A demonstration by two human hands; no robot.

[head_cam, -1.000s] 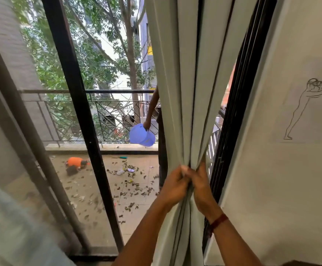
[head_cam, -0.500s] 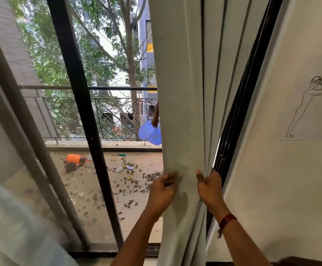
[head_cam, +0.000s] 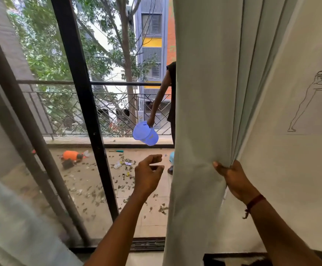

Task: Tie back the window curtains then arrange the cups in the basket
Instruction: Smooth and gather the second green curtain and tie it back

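Observation:
A pale grey-green curtain point(head_cam: 204, 112) hangs in folds at the right side of the window. My right hand point(head_cam: 231, 177) grips its right edge at about waist height, bunching the cloth against the wall. My left hand point(head_cam: 148, 173) hovers left of the curtain, apart from it, with its fingers loosely curled and holding nothing. A second pale curtain point(head_cam: 12, 223) shows at the lower left. No cups or basket of mine are in view.
A black window frame point(head_cam: 83, 121) crosses the middle. Beyond the glass is a balcony floor point(head_cam: 98, 189) strewn with leaves, where another person point(head_cam: 170, 96) holds a blue plastic basket point(head_cam: 145, 133). A white wall with a line drawing point(head_cam: 309, 104) stands at right.
My left hand has let go of the curtain and drawn away to the left. My right hand has pulled the curtain rightward, uncovering more of the window.

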